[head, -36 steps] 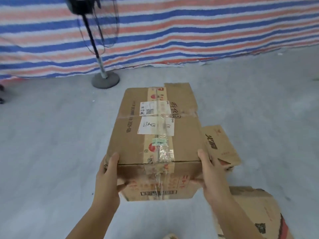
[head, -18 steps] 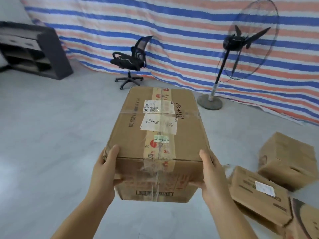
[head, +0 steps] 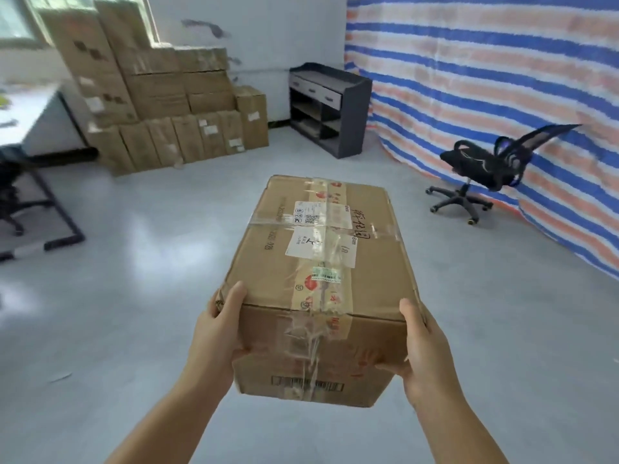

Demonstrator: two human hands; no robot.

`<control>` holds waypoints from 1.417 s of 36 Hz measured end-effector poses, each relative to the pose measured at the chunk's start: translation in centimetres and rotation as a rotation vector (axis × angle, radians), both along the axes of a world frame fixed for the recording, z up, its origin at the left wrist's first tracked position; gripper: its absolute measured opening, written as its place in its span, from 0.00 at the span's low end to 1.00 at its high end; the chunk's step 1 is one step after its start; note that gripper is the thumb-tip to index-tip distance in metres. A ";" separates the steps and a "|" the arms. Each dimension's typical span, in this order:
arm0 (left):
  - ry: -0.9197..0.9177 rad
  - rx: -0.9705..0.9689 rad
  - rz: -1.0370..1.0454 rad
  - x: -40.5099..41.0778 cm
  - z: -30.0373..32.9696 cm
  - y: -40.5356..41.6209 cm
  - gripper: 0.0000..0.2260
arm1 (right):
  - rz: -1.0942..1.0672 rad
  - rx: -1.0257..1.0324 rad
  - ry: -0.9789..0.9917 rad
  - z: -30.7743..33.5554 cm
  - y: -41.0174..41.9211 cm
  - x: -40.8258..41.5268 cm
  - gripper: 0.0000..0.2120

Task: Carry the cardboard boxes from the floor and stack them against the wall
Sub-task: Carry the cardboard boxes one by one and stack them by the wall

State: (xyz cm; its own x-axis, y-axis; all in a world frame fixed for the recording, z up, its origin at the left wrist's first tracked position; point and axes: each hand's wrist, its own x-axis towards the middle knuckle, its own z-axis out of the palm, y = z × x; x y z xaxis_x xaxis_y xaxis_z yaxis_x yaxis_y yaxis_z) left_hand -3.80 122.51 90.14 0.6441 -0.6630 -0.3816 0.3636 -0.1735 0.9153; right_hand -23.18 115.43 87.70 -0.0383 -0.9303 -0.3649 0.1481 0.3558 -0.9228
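Observation:
A taped brown cardboard box with white labels on top hangs in the air in front of me. My left hand grips its near left corner, thumb on the top edge and fingers under it. My right hand grips the near right corner the same way. Far off at the back left, a stack of several cardboard boxes stands against the white wall.
A dark shelf unit stands at the back next to the stack. A black office chair sits at the right before the striped tarp. A white desk with a dark frame is at the left. Grey floor lies between.
My view has swung left with the box still held in both hands. The fan and the floor boxes have left the view; the stack at the wall and the desk have come in.

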 end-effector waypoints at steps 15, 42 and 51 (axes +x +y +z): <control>0.000 -0.079 0.286 6.8 0.0 -15.3 0.04 | 0.284 -0.071 0.009 -0.1 -20.6 9.7 0.09; -0.049 -0.106 0.370 33.2 -0.5 -50.7 0.07 | 0.385 -0.169 0.055 1.3 -57.8 36.6 0.10; -0.115 -0.126 0.368 46.3 1.8 -60.4 0.05 | 0.364 -0.169 0.020 3.0 -67.4 50.1 0.12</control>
State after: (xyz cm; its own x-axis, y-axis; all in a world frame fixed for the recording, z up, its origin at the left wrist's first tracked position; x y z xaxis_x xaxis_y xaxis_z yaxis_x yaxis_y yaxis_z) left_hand 42.47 62.08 91.98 0.8810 -0.4169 -0.2239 0.2749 0.0656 0.9592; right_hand 26.94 48.03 90.71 0.2988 -0.9314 -0.2081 0.0217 0.2246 -0.9742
